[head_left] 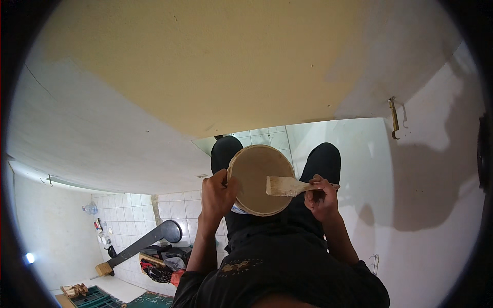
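My left hand (pixel 218 195) grips the left rim of a round bucket (pixel 263 213), its thumb at the edge. The bucket is held in front of my body, between my knees as seen from above, and contains a beige, paint-like liquid (pixel 257 169). In my right hand (pixel 322 197) is a flat, wide paintbrush (pixel 282 186), gripped by the handle. Its pale, coated head points left over the bucket's opening; whether it touches the liquid I cannot tell.
Ahead rises a wall with a broad yellow-beige patch (pixel 231 61) between greyish-white areas. A brass-coloured metal fitting (pixel 394 118) hangs at right. Down on the left, the tiled floor (pixel 174 208) carries a long dark object (pixel 144 241), a box of items (pixel 156 267) and a clear bottle (pixel 90 208).
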Available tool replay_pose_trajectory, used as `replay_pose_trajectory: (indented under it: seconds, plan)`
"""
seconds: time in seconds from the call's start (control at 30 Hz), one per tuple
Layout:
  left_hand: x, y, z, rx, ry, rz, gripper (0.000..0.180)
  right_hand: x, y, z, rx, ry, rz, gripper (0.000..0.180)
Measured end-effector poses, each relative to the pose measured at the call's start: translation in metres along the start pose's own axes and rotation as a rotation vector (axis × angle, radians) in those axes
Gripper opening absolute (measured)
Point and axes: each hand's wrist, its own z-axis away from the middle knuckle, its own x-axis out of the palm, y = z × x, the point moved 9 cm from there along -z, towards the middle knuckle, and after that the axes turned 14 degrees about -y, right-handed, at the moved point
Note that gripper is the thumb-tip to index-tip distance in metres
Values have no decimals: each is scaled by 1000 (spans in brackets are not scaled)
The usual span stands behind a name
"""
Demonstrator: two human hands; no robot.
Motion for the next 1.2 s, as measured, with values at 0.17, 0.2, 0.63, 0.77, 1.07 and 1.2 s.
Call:
replay_pose_trajectory:
  seconds: [0.17,0.2,0.63,0.77,1.07,1.2]
  plan:
    - [0,1,0,-14,-1,-20,30,-6,10,0,47,-1,-202,11]
    - [0,1,0,-11,-2,-17,30,-7,7,-1,27,6,-104,11]
    - [-1,2,-7,-1,-8,-57,28,6,1,-1,-50,22,46,12]
    - [-4,7,-5,18,-9,-65,29,1,2,3,-67,46,176,13]
    - [-4,-1,-4,44,20,-131,27,-8,22,5,-56,31,28,13]
    - [-3,1,-6,-30,-11,-102,28,-8,15,0,-73,8,29,15]
